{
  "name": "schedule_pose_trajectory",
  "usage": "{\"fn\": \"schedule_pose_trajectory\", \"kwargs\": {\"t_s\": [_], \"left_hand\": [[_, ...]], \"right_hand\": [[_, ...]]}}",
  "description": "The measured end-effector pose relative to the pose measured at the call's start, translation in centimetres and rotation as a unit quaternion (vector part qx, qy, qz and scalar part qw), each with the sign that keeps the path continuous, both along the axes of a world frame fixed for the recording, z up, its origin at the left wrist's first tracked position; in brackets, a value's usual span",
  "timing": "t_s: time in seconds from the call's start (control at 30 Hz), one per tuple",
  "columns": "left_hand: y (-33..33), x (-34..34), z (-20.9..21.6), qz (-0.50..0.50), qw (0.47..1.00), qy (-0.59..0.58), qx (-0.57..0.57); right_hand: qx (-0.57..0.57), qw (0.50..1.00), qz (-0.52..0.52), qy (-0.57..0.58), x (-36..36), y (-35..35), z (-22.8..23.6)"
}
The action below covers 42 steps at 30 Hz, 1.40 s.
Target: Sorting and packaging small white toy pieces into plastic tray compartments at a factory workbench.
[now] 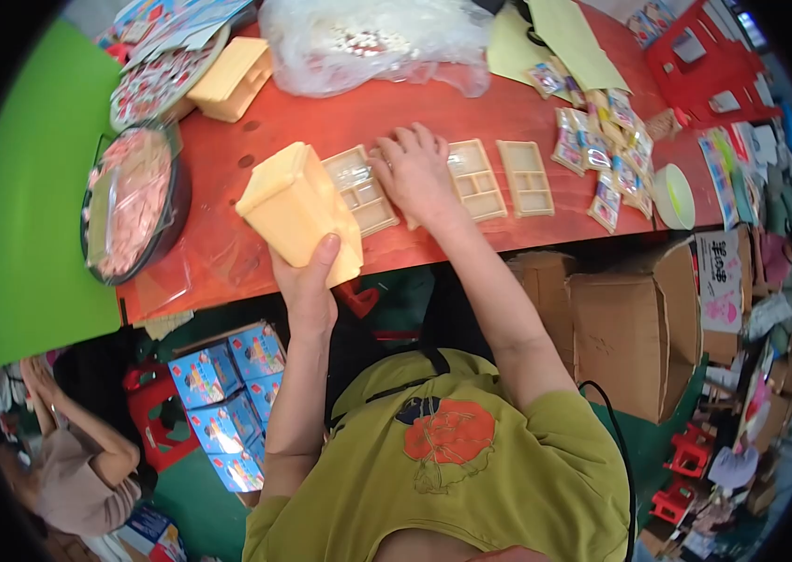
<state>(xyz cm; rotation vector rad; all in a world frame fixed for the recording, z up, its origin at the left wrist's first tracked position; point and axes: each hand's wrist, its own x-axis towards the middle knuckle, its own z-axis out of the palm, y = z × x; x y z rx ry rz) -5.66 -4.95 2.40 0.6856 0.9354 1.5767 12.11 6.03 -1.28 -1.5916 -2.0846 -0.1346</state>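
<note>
My left hand (307,286) grips a thick, pale yellow block (297,211), which looks like a stack of plastic trays, tilted above the table's near edge. My right hand (417,178) lies palm down with fingers spread and bent over the row of trays, largely covering one of them. To its left is a compartment tray (359,192) with something clear and shiny in it. Another compartment tray (478,183) is just to the right of the hand, also with a shiny clear piece in its upper part. Farther right sits a tray (527,178) with divided compartments.
A dark tub (178,192) of pink pieces stands left on the red table (311,117). Behind are a yellow block (232,80) and a clear bag (368,42). Small packets (602,155) and a pale bowl (674,197) lie right. Below stands a cardboard box (625,328); another person (87,468) sits left.
</note>
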Motion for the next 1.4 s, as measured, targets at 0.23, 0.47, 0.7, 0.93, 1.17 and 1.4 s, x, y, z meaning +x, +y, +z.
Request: {"fn": "schedule_pose_trajectory", "kwargs": {"t_s": [0.23, 0.47, 0.7, 0.93, 1.17, 1.4], "left_hand": [[2.4, 4.2, 1.1, -0.026, 0.998, 0.036, 0.036], [3.3, 7.8, 1.9, -0.094, 0.995, 0.000, 0.041], [5.4, 11.4, 2.1, -0.150, 0.988, 0.027, 0.041], [9.1, 14.3, 1.1, -0.155, 0.988, 0.027, 0.008], [13.1, 16.5, 1.0, -0.174, 0.983, -0.037, -0.043], [15.7, 16.3, 0.4, -0.173, 0.979, -0.060, -0.087]], "right_hand": [[-0.144, 0.868, 0.236, 0.414, 0.8, -6.7, 9.0], [-0.261, 0.774, 0.199, 0.541, 5.8, -7.5, 8.8], [-0.036, 0.887, 0.175, 0.425, 8.8, -7.1, 7.1], [-0.033, 0.844, 0.110, 0.524, 10.5, -4.5, 6.1], [0.024, 0.866, 0.047, 0.498, 14.1, 0.6, 5.0], [0.015, 0.972, -0.194, 0.135, 21.0, 8.3, 2.5]]}}
